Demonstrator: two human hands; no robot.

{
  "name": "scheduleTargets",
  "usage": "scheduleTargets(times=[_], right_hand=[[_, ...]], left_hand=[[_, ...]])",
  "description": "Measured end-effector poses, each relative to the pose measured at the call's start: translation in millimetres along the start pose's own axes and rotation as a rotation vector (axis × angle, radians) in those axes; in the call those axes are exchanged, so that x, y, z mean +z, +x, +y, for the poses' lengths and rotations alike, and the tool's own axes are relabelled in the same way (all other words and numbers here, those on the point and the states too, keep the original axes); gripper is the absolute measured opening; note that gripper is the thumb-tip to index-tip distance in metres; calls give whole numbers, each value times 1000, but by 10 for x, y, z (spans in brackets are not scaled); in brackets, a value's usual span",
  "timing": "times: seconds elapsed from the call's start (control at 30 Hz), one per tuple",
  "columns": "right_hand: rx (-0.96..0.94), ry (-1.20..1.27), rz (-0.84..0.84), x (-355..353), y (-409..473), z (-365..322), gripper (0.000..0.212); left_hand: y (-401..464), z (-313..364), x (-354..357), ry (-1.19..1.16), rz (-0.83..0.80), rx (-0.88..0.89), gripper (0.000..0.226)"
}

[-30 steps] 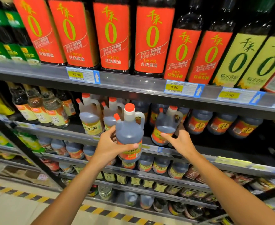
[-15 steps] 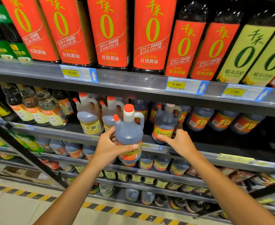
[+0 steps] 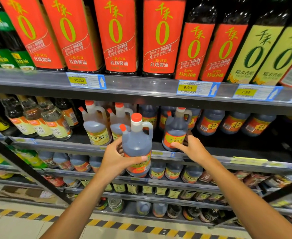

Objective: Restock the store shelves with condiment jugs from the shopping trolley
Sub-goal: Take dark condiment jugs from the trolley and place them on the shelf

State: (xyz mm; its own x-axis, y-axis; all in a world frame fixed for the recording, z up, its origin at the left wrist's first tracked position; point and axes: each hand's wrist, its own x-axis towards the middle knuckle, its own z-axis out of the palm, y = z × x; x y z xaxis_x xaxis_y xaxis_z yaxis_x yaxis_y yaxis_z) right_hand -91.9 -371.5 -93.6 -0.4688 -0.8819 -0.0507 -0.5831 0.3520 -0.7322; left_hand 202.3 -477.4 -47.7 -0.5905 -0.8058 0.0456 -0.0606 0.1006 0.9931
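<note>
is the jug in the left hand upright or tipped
Upright: the dark jug held by the left hand has its red cap on top, label at the bottom.

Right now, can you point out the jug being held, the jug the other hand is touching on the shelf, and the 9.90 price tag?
held jug [image 3: 136,142], head view, on its dark body above the label.
shelf jug [image 3: 175,128], head view, on its dark shoulder.
9.90 price tag [image 3: 187,87], head view, on its yellow price patch.
</note>
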Motion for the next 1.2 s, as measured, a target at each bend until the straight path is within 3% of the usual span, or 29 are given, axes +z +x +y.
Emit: scheduleTargets(times=[0.07, 0.13, 0.2, 0.27, 0.33, 0.4, 0.5, 0.6, 0.83, 1.2], right_hand=[[8, -10, -13, -45, -100, -50, 77], [42, -77, 125, -118, -263, -95, 78], [38, 50, 308, -175, -483, -190, 56], [-49, 279, 383, -154, -684, -386, 28], [-193, 400, 266, -104, -820, -706, 25], [-317, 417, 129, -61, -869, -986, 43], [-379, 410, 136, -72, -827, -1231, 42], [-478, 297, 230, -145, -799, -1260, 25], [-696, -85, 282, -224, -763, -1088, 25], [-474, 34, 260, -21, -298, -1055, 19]], left_hand=[[-8, 6, -18, 2, -6, 0, 81], [-15, 16, -38, 4, -12, 3, 84], [-18, 21, -50, 13, -11, 14, 80], [-20, 18, -40, 31, -9, 34, 76], [-19, 31, -4, 69, -24, 71, 77], [-18, 63, 62, 103, -51, 108, 77], [2, 93, 150, 141, -66, 159, 78], [55, 80, 203, 153, -75, 195, 85], [278, 70, 366, 269, -1, 340, 90], [631, -176, 531, 350, 58, 86, 71]])
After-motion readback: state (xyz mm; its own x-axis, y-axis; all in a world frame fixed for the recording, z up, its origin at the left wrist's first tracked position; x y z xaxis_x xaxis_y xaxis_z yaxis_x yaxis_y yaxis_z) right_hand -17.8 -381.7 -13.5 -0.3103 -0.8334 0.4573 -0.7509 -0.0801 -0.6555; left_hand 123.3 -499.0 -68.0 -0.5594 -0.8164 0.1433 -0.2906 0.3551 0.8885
